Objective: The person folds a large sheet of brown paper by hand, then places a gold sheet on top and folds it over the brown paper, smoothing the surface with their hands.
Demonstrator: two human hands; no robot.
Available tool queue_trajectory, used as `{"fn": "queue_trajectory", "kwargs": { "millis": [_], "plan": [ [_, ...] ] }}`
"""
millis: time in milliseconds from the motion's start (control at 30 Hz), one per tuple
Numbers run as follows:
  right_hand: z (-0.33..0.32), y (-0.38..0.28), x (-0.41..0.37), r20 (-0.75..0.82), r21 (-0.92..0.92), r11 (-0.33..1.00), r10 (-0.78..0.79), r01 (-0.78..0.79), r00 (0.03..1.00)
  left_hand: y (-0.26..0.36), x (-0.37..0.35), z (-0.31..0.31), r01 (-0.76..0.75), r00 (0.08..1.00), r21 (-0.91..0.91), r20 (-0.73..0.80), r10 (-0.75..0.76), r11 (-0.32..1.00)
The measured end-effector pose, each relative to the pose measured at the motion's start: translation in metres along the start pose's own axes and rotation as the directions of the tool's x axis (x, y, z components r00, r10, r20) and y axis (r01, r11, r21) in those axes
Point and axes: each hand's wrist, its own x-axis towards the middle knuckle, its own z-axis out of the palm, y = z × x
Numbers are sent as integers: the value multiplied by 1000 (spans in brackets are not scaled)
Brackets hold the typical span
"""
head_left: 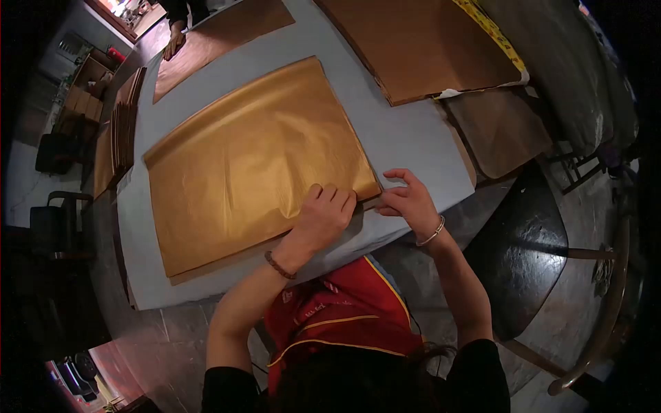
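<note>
A large gold sheet [255, 158], shiny and lightly creased, lies before me, with further sheet edges showing beneath its near side. My left hand [327, 215] is closed at the near edge close to the right corner, knuckles up, fingers curled over the sheet; its thumb is hidden. Just beyond that corner is my right hand [407, 198], its fingers bent and spread apart, the tips right beside the sheet's corner. Whether they touch it is hard to make out. Under everything is a pale table cover [406, 138].
A co-worker's hand [174, 43] rests on another brownish sheet [227, 38] at the far side. A brown cardboard stack [427, 48] with yellow wrapping lies at upper right. More stacked sheets [117, 131] stand left of the table. A black seat [523, 248] is on my right.
</note>
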Motion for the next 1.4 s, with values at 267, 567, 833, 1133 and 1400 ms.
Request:
{"fn": "queue_trajectory", "kwargs": {
  "millis": [267, 567, 833, 1133, 1400],
  "plan": [
    [-3, 1, -4, 8, 0, 1000, -13, 13, 1000, 3, -2, 6, 54, 998, -2, -39, -54, 999],
    [-2, 0, -4, -12, 32, 999, 15, -15, 1000, -2, 3, 3, 372, 908, -479, 11, -419, 795],
    [2, 6, -2, -32, -147, 988, -61, 56, 998, -3, 5, 0, 336, 922, -426, -33, -385, 840],
    [-3, -3, -9, 4, 30, 999, 18, -18, 1000, -6, 6, -4, 308, 934, -351, -64, -351, 884],
    [-1, -11, -8, -17, 122, 989, 86, -83, 996, -4, 3, -2, 286, 948, -311, -43, -314, 906]
  ]
}}
